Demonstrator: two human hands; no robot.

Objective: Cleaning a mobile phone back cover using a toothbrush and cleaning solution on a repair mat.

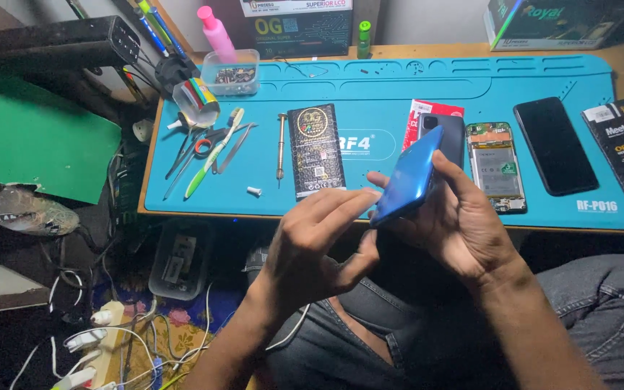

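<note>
The right hand [464,224] grips a glossy blue phone back cover [407,178] by its edges, tilted above the teal mat's [543,79] near edge, while the left hand's [312,249] fingertips [366,196] press its lower end. The cover looks thin, light, slick and slightly flexible, best held along the rim. A black battery [316,150] lies just beyond.

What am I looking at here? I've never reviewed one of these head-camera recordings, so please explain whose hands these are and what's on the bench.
There is one picture, taken by a camera worn on a person's head, looking down at their own bare hands. The right hand holds a blue phone back cover tilted on edge; the left hand touches its lower end with its fingertips. Beyond them lies a blue work mat on a wooden bench. On it: a black battery pack, a small screwdriver, an opened phone body showing its insides, a black screen panel, and tweezers and scissors at the left. A clear tray of small parts sits at the back.
</note>
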